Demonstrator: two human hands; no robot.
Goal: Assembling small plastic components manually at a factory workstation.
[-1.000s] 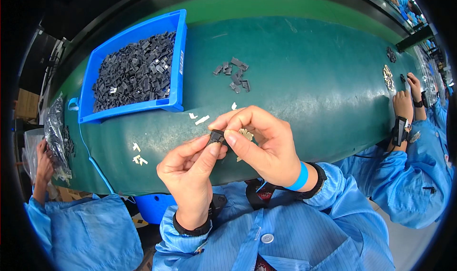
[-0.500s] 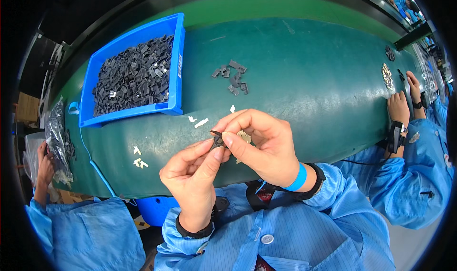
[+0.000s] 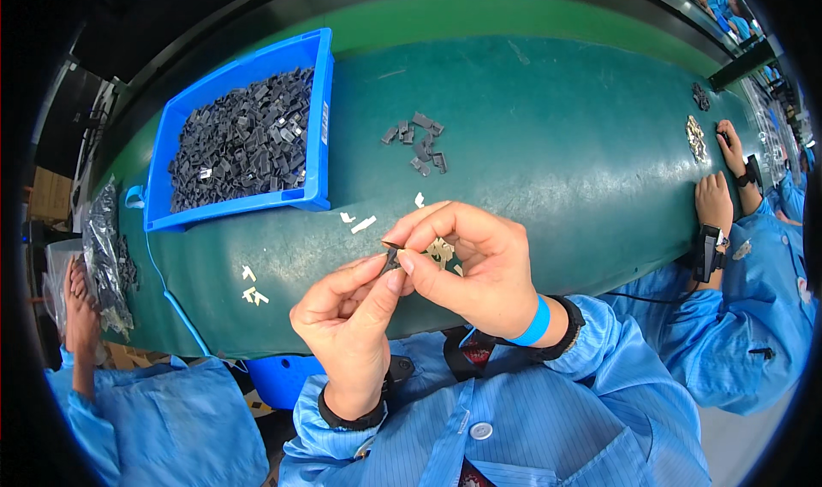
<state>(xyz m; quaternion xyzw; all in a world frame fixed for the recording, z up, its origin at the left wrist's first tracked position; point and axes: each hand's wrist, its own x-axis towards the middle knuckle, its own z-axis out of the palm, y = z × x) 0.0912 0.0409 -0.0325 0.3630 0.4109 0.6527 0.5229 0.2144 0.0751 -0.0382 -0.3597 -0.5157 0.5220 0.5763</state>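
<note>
Between the fingertips of both hands is a small black plastic part point(image 3: 391, 258), partly hidden by the fingers. My left hand point(image 3: 347, 316) is closed on its lower side, thumb and forefinger pinching it. From the right, my right hand point(image 3: 479, 260) pinches its upper end between thumb and fingers. Behind the right hand lies a small heap of cream-coloured pieces point(image 3: 441, 251), half covered by that hand. Further off on the green table point(image 3: 531, 145) sit several loose black plastic parts point(image 3: 422, 145).
A blue bin point(image 3: 324, 127) full of black parts stands at the back left. Cream pieces point(image 3: 254, 295) lie scattered left of my hands. A co-worker's hands point(image 3: 715, 200) are at the right; another person's hand point(image 3: 81, 307) is by plastic bags point(image 3: 101, 264) at the left.
My hands still hold the black part near the same place, with the right fingers shifted slightly. The co-workers' hands at both sides have moved a little.
</note>
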